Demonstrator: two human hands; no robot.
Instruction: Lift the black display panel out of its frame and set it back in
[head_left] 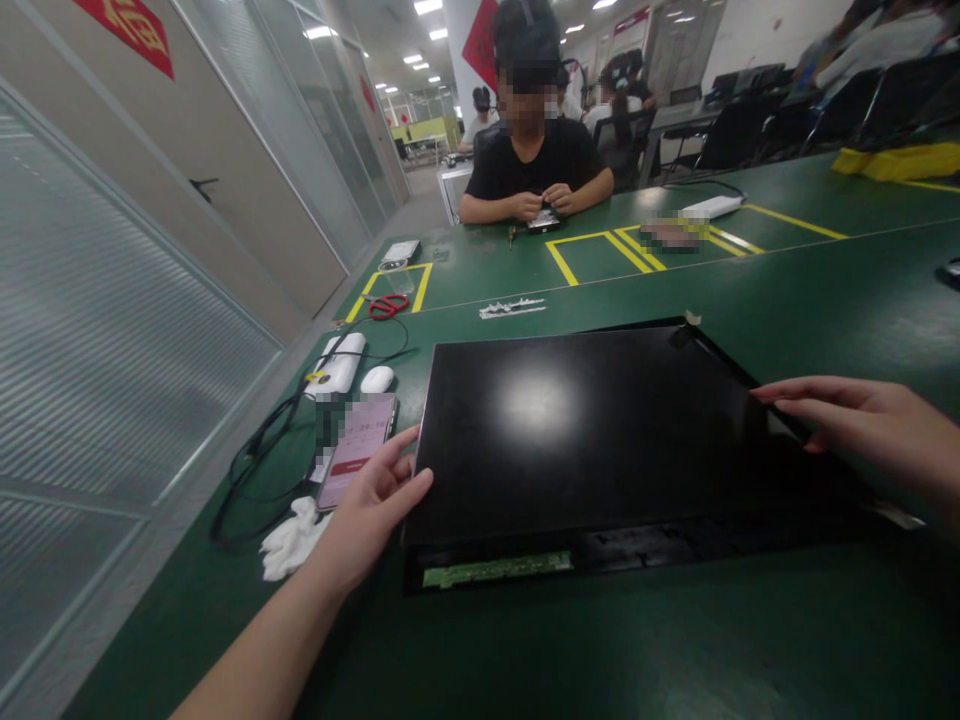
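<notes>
A black, glossy display panel (570, 430) lies nearly flat over the green table, with a bright reflection on its face. Beneath and around it shows a black frame (712, 350), and a green circuit strip (496, 570) runs along the near edge. My left hand (382, 490) pinches the panel's left edge, thumb on top and fingers partly hidden beside it. At the right edge my right hand (840, 405) has its thumb and fingers closed on the panel's side. A small tab of tape (691, 318) sticks up at the far right corner.
Left of the panel lie a phone (356, 450), a crumpled white tissue (294, 540), a white case (377, 380), black cables (251, 450) and red-handled scissors (388, 307). White strips (512, 308) lie beyond it. A co-worker (536, 150) sits across the table, handling a small device.
</notes>
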